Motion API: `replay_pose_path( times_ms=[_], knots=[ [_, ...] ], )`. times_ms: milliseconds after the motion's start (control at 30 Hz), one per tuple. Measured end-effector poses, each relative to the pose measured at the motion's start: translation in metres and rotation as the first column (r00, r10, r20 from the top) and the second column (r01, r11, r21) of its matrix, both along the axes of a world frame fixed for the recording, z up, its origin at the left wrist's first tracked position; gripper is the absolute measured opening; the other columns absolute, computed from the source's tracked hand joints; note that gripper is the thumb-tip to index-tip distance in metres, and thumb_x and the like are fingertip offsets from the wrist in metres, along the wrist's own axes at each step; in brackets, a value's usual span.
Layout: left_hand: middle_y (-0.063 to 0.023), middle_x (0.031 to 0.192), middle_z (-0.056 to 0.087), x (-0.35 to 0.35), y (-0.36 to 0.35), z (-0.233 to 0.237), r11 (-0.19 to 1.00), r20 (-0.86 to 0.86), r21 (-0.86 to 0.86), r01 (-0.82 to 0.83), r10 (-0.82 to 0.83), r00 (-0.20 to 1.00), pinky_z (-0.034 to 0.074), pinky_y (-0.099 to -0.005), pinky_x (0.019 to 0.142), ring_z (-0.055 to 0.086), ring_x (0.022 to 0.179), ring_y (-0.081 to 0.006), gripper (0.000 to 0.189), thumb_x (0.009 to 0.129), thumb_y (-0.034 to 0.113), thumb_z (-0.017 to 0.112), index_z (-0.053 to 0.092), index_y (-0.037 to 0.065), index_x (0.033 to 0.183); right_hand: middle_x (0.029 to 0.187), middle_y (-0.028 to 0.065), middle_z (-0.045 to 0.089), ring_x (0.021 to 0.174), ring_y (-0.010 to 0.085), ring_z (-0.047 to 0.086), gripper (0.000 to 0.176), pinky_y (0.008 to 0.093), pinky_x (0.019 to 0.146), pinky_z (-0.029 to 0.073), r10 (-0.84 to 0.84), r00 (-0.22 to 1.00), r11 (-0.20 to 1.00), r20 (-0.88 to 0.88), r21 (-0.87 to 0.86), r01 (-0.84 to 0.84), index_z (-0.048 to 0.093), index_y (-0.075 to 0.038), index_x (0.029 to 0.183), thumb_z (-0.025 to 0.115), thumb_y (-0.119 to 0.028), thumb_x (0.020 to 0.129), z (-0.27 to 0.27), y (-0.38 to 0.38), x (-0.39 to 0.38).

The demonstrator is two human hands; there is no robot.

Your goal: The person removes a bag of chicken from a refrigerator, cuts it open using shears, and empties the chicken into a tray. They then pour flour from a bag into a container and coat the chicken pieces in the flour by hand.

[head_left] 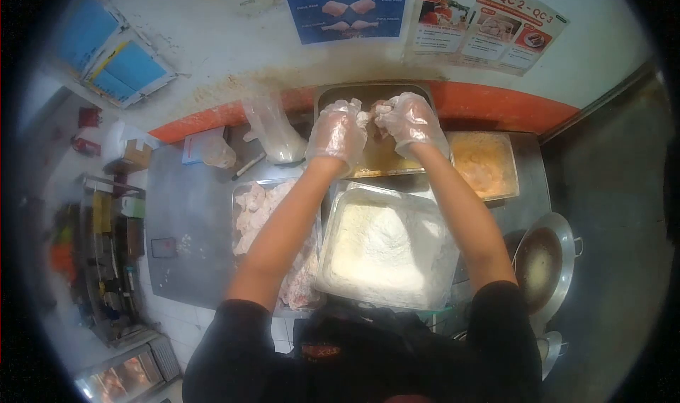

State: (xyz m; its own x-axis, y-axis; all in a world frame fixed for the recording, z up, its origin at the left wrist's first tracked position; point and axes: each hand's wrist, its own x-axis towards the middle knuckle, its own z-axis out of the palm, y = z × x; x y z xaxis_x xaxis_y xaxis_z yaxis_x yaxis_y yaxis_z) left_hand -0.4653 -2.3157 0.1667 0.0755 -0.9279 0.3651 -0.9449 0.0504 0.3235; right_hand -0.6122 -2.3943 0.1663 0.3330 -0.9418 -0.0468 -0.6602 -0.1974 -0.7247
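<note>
My left hand (338, 132) and my right hand (416, 122), both in clear plastic gloves, are over a deep metal tray (375, 91) at the back of the table. Their fingers curl toward each other, with pale, clumpy coating on the fingertips. Whatever lies between the fingers is too small and hidden to name. Yellowish liquid shows in the bottom of that tray. Below my forearms sits a tub of white flour (382, 243), heaped in the middle. To its left, a metal tray holds flour-coated chicken pieces (258, 208).
An orange marinade tray (485, 163) stands on the right. Left of my hands are a clear plastic bag of white powder (280, 137), a plastic cup (218, 152) and a dark-handled tool (248, 165). A phone-like rectangle (163, 247) lies at left. A large wok (545, 268) stands beside the table's right edge.
</note>
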Motion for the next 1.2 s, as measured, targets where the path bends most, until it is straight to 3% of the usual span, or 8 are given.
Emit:
replay_pose_path(
  times_ms=[200,300,367,467,767,933,967,1200],
  knots=[
    [-0.0204,0.107,0.061,0.002,-0.002,-0.036,0.947,-0.137,0.312,-0.07,0.118,0.983,0.045,-0.0382,0.093,0.057,0.104,-0.0321,0.032,0.08,0.019,0.056,0.063,0.002,0.106,0.081,0.0136,0.068,0.072,0.0286,0.064,0.025,0.0386,0.068,0.05,-0.053,0.998,0.992,-0.014,0.115,0.054,0.071,-0.006,0.078,0.06,-0.028,0.079,-0.032,0.013,-0.003],
    [-0.0193,0.105,0.062,0.007,0.017,-0.056,0.996,0.244,0.049,-0.08,0.066,0.968,0.049,-0.0378,0.086,0.06,0.096,-0.0316,0.035,0.079,0.022,0.06,0.062,0.003,0.109,0.069,0.016,0.066,0.058,0.0202,0.06,0.029,0.0345,0.059,0.047,-0.171,0.972,0.985,0.16,0.059,0.164,0.07,-0.003,0.071,0.062,-0.031,0.076,-0.056,0.018,-0.01],
    [-0.0148,0.108,0.061,0.003,0.05,0.001,0.987,-0.114,0.162,-0.012,0.031,0.993,0.046,-0.0376,0.091,0.058,0.1,-0.0276,0.046,0.08,0.032,0.062,0.058,0.005,0.117,0.081,0.0129,0.068,0.065,0.0164,0.062,0.018,0.0329,0.059,0.047,-0.159,0.688,0.961,0.708,0.271,-0.057,0.071,-0.003,0.079,0.069,-0.02,0.073,-0.011,0.058,-0.024],
    [-0.0115,0.111,0.061,-0.01,0.103,0.031,0.986,-0.152,0.164,0.035,-0.01,0.988,0.045,-0.0359,0.096,0.058,0.103,-0.0236,0.05,0.081,0.038,0.065,0.058,0.009,0.12,0.08,0.0089,0.068,0.07,0.0141,0.062,0.02,0.0275,0.063,0.049,0.122,0.962,0.911,0.246,-0.411,-0.01,0.072,-0.003,0.089,0.072,-0.014,0.072,0.04,0.097,-0.063],
    [-0.0156,0.116,0.057,-0.062,0.198,-0.033,0.865,-0.642,0.418,0.278,0.065,0.764,0.044,-0.0343,0.095,0.053,0.112,-0.0254,0.047,0.079,0.018,0.067,0.053,0.005,0.122,0.095,0.0152,0.068,0.082,0.0169,0.064,0.039,0.0279,0.072,0.05,-0.018,0.995,0.974,0.097,0.228,-0.005,0.068,0.001,0.103,0.073,-0.017,0.068,0.017,0.191,-0.109],
    [-0.0131,0.122,0.057,-0.033,0.23,-0.069,0.985,-0.478,-0.077,0.152,-0.171,0.862,0.05,-0.0325,0.086,0.055,0.114,-0.024,0.042,0.077,-0.001,0.056,0.055,0.005,0.118,0.102,0.0155,0.067,0.09,0.0199,0.064,0.045,0.03,0.079,0.05,0.017,0.989,0.997,0.149,0.074,-0.028,0.065,0.001,0.11,0.065,-0.012,0.067,0.019,0.211,-0.067],
    [-0.012,0.122,0.058,-0.019,0.233,-0.06,0.982,-0.869,-0.106,0.158,-0.169,0.465,0.049,-0.0335,0.088,0.054,0.114,-0.0222,0.043,0.076,-0.005,0.053,0.054,0.004,0.118,0.102,0.0143,0.067,0.091,0.0211,0.064,0.045,0.031,0.08,0.05,0.107,0.986,0.992,0.124,0.057,-0.115,0.065,-0.001,0.111,0.064,-0.013,0.068,0.025,0.216,-0.046],
    [-0.0201,0.107,0.061,0.134,0.254,-0.12,0.827,0.011,0.238,-0.509,0.521,0.853,0.048,-0.0393,0.087,0.059,0.098,-0.0329,0.035,0.074,0.014,0.06,0.062,0.004,0.107,0.12,0.0161,0.06,0.106,0.0258,0.06,0.045,0.0375,0.088,0.049,0.389,0.834,0.84,0.391,0.221,-0.496,0.062,-0.009,0.118,0.064,-0.007,0.073,-0.099,0.198,0.139]
  ],
)
